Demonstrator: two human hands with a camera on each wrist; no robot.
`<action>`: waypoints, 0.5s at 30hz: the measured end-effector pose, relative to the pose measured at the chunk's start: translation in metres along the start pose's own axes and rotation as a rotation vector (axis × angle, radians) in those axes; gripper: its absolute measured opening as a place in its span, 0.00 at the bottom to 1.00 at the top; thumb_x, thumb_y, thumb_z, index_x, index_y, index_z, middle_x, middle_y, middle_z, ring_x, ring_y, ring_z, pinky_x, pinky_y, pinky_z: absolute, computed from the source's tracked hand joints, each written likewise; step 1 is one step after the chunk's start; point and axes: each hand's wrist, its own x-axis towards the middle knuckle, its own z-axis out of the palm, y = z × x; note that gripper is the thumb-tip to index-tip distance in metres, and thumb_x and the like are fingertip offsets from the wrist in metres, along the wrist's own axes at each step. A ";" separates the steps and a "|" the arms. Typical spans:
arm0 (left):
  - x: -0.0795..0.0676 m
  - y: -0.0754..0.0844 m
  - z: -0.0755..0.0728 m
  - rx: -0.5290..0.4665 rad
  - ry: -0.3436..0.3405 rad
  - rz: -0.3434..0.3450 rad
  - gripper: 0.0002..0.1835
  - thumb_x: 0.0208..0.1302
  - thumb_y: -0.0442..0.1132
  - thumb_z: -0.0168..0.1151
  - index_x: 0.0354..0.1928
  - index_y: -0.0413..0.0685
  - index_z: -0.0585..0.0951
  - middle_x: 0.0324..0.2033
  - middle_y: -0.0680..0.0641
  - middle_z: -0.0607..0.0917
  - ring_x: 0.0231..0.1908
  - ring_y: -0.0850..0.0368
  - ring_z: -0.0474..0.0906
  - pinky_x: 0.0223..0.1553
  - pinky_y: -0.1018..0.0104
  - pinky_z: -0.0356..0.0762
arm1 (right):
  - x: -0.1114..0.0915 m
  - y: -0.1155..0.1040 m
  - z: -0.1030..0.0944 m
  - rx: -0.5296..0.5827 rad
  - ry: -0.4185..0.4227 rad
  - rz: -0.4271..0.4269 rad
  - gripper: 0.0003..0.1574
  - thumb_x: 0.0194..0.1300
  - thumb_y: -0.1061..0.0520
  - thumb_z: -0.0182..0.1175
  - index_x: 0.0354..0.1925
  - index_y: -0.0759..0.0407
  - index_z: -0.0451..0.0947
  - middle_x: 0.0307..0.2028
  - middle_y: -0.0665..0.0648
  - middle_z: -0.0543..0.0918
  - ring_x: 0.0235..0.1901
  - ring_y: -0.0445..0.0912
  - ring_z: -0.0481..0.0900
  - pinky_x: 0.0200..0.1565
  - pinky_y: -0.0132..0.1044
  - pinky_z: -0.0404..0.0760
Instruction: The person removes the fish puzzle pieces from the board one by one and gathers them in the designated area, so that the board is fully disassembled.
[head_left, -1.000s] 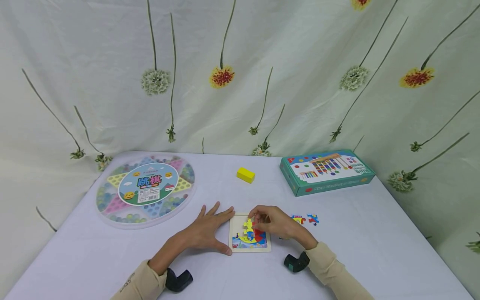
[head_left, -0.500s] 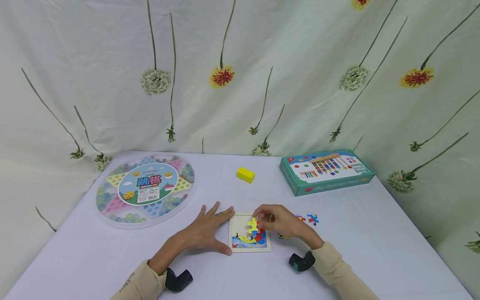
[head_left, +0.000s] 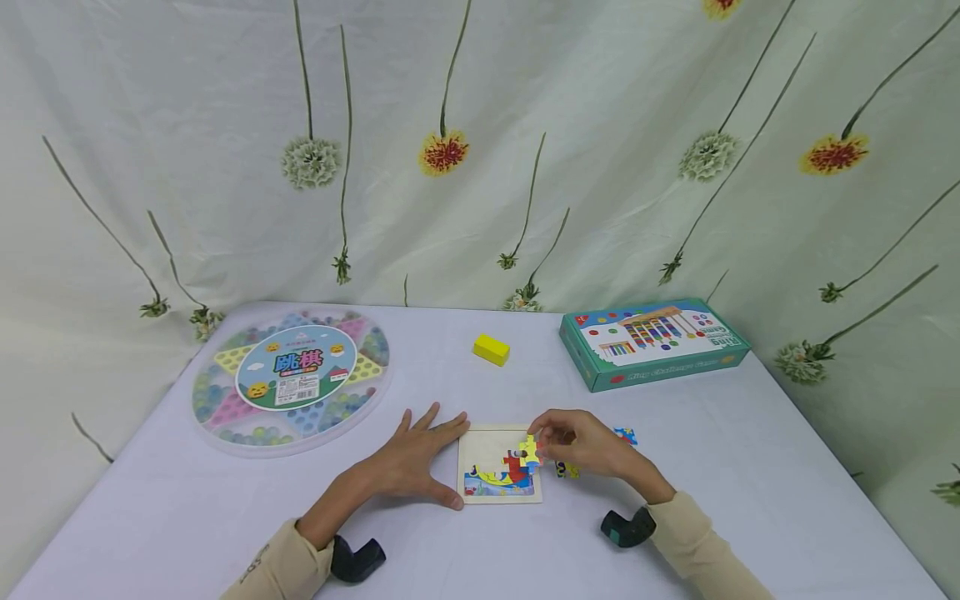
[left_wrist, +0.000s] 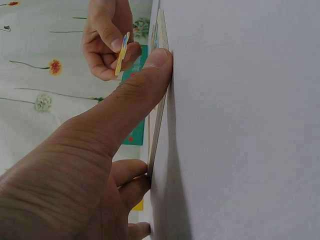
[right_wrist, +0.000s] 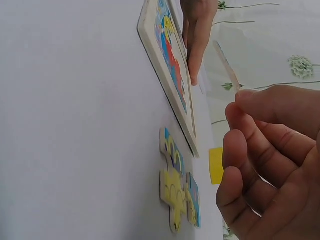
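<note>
A square wooden jigsaw board (head_left: 477,446) lies flat, its lower part filled with blue, yellow and red picture pieces. My left hand (head_left: 408,458) is spread at its left side, the thumb and a fingertip touching the frame's edge. Between thumb and fingers, my right hand (head_left: 581,446) pinches a yellow jigsaw piece (head_left: 529,451) above the board's right edge. The left wrist view shows that jigsaw piece (left_wrist: 121,55) tilted and raised off the board. Loose jigsaw pieces (right_wrist: 173,192) lie right of the board, partly hidden by my right hand in the head view.
At the back left is a round Chinese checkers set (head_left: 296,367). A yellow block (head_left: 491,350) sits behind the board, and a green game box (head_left: 652,342) is at the back right. White cloth (head_left: 480,554) covers the table; a flowered curtain (head_left: 615,100) hangs behind.
My right hand has shifted right with the yellow jigsaw piece, from over the board's middle to its right edge, uncovering red pieces. My left hand has stayed in place.
</note>
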 end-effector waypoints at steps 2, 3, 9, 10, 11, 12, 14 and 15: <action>0.000 0.000 0.000 -0.001 0.000 -0.001 0.58 0.37 0.65 0.75 0.72 0.53 0.62 0.72 0.54 0.59 0.74 0.43 0.38 0.69 0.36 0.26 | -0.003 0.001 -0.003 0.013 0.003 0.002 0.13 0.62 0.61 0.64 0.46 0.60 0.79 0.32 0.51 0.77 0.33 0.43 0.73 0.36 0.28 0.76; 0.000 0.001 0.000 -0.002 0.000 -0.001 0.58 0.37 0.65 0.75 0.72 0.53 0.62 0.72 0.54 0.59 0.74 0.42 0.38 0.69 0.36 0.26 | -0.005 0.003 -0.004 0.017 0.003 0.003 0.13 0.62 0.62 0.63 0.47 0.60 0.79 0.32 0.51 0.77 0.33 0.43 0.73 0.36 0.28 0.76; -0.001 0.002 -0.002 -0.005 -0.004 -0.005 0.58 0.37 0.64 0.75 0.72 0.53 0.62 0.72 0.54 0.60 0.74 0.42 0.38 0.68 0.36 0.26 | -0.016 0.008 -0.013 0.029 0.021 0.032 0.14 0.62 0.62 0.62 0.48 0.61 0.79 0.33 0.52 0.78 0.34 0.44 0.74 0.36 0.29 0.76; -0.001 0.002 -0.002 -0.004 -0.005 -0.005 0.58 0.37 0.64 0.75 0.72 0.53 0.62 0.72 0.54 0.60 0.74 0.42 0.38 0.68 0.36 0.26 | -0.018 0.009 -0.015 0.029 0.024 0.040 0.14 0.62 0.62 0.62 0.48 0.60 0.79 0.33 0.52 0.78 0.34 0.44 0.74 0.36 0.29 0.77; -0.001 0.002 -0.002 -0.003 -0.006 -0.005 0.58 0.37 0.65 0.75 0.72 0.53 0.62 0.72 0.54 0.60 0.74 0.42 0.38 0.68 0.36 0.26 | -0.020 0.009 -0.017 0.027 0.028 0.047 0.14 0.62 0.61 0.63 0.47 0.60 0.79 0.33 0.52 0.78 0.34 0.44 0.75 0.36 0.29 0.77; -0.001 0.002 -0.002 -0.003 -0.007 -0.005 0.58 0.37 0.65 0.75 0.72 0.53 0.62 0.72 0.54 0.60 0.74 0.42 0.38 0.68 0.36 0.26 | -0.021 0.010 -0.019 0.027 0.031 0.049 0.14 0.62 0.61 0.62 0.48 0.60 0.79 0.33 0.52 0.78 0.34 0.44 0.75 0.36 0.29 0.77; 0.000 0.002 -0.002 -0.002 -0.007 -0.005 0.58 0.38 0.65 0.75 0.72 0.53 0.62 0.72 0.54 0.60 0.74 0.42 0.38 0.68 0.36 0.26 | -0.025 0.012 -0.023 0.030 0.039 0.058 0.14 0.63 0.61 0.62 0.48 0.61 0.79 0.33 0.53 0.78 0.34 0.44 0.75 0.36 0.29 0.77; 0.000 0.002 -0.002 -0.001 -0.008 -0.005 0.58 0.38 0.65 0.75 0.72 0.53 0.62 0.72 0.54 0.60 0.74 0.42 0.38 0.68 0.36 0.26 | -0.026 0.013 -0.024 0.033 0.043 0.064 0.14 0.63 0.61 0.63 0.48 0.61 0.79 0.33 0.53 0.78 0.34 0.44 0.75 0.36 0.29 0.77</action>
